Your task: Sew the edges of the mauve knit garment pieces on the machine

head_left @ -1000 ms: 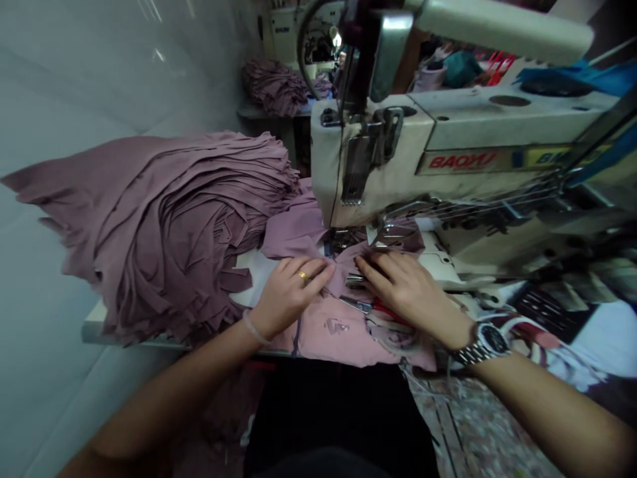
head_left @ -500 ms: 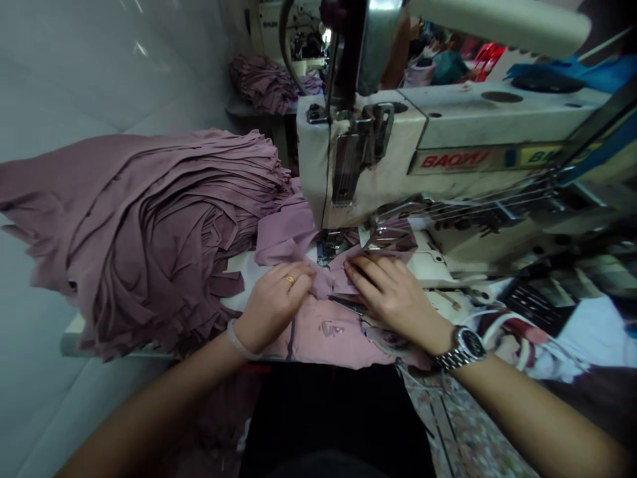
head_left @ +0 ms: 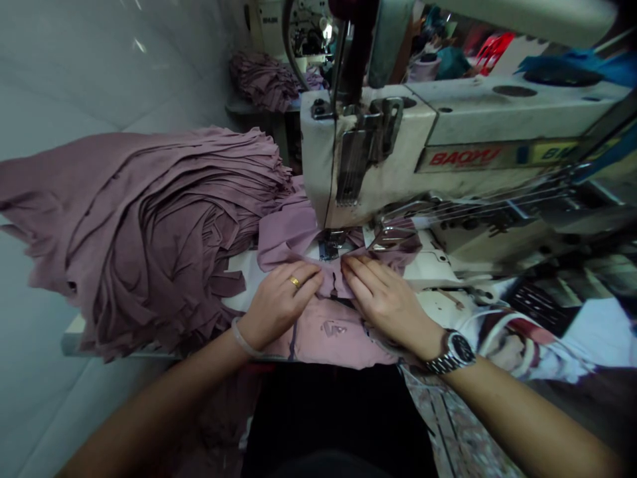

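A mauve fabric piece lies on the table in front of a white sewing machine. My left hand, with a gold ring, presses its curled fingers down on the cloth just left of the presser foot. Close beside it, my right hand, with a wristwatch, lies with fingers stretched flat on the cloth to the right of the foot. The fingertips of both hands nearly meet under the needle area. Part of the cloth runs under the foot and bunches behind it.
A tall stack of mauve cut pieces fills the table's left side. A second sewing machine with another mauve pile stands at the back. Patterned cloth lies to the right. A pale wall runs along the left.
Both hands have slid forward toward the presser foot and drawn closer together on the cloth. The right hand no longer covers the metal tool it lay over before.
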`<state>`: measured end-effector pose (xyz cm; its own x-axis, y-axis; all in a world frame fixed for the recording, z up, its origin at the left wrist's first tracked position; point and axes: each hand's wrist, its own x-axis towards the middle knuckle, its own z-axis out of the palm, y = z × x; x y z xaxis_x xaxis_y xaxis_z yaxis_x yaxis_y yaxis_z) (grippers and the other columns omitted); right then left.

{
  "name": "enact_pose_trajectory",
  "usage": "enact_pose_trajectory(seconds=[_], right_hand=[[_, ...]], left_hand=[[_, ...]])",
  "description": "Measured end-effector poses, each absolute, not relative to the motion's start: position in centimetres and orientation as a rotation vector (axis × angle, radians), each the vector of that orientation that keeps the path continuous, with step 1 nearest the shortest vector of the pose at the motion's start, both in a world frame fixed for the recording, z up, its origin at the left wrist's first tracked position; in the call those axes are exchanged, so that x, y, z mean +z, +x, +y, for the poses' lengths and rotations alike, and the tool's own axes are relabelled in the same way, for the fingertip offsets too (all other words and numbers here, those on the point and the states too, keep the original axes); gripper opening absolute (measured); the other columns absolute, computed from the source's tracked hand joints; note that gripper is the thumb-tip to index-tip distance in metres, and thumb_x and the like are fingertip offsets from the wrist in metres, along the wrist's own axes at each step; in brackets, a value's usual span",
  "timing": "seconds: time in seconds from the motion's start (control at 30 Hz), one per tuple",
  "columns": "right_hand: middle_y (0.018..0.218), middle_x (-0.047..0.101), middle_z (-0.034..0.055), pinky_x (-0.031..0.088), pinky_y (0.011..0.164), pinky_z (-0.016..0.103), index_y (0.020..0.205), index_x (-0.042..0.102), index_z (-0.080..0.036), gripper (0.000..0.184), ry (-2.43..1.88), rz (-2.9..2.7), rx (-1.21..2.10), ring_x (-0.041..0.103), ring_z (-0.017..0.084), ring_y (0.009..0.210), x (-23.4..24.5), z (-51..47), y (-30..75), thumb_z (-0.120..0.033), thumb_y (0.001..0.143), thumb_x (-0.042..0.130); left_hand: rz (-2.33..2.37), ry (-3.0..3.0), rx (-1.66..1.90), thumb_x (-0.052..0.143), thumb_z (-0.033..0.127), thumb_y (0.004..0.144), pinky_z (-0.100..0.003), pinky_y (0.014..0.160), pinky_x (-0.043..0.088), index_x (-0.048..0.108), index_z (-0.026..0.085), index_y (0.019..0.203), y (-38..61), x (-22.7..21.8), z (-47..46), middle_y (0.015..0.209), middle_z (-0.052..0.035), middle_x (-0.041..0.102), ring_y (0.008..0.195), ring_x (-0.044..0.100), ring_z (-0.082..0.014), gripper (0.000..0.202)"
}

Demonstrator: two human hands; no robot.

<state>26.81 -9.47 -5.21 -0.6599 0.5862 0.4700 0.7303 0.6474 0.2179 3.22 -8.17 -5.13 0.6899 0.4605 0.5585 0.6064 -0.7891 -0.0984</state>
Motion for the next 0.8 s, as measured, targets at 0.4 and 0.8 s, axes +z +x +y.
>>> enact_pose_trajectory(seconds=[0.4, 0.8], right_hand=[[0.124, 0.059, 0.0191, 0.047, 0.095, 0.044, 0.125, 0.055, -0.002, 0.038, -1.114, -2.359, -0.341, 0.05, 0.029, 0.114, -5.6, -9.7, 26.1, -0.017, 0.09, 0.052], [0.132, 0.056, 0.0156, 0.045, 0.098, 0.045, 0.131, 0.054, -0.006, 0.043, -1.215, -2.368, -0.333, 0.046, 0.03, 0.12, -5.8, -10.2, 25.0, -0.024, 0.091, 0.052]], left_hand=[[-1.065, -2.602, -0.496, 0.049, 0.025, 0.093, -0.042, 0.084, 0.043, 0.052, 0.015, 0.134, 4.9, -4.9, -8.9, 0.126, -0.0118, 0.06, 0.112, 0.055, -0.028, 0.042], [-1.133, -2.618, -0.579, 0.046, 0.017, 0.092, -0.039, 0.093, 0.041, 0.056, 0.01, 0.128, 5.5, -5.0, -8.9, 0.129, -0.0117, 0.059, 0.116, 0.052, -0.025, 0.038]])
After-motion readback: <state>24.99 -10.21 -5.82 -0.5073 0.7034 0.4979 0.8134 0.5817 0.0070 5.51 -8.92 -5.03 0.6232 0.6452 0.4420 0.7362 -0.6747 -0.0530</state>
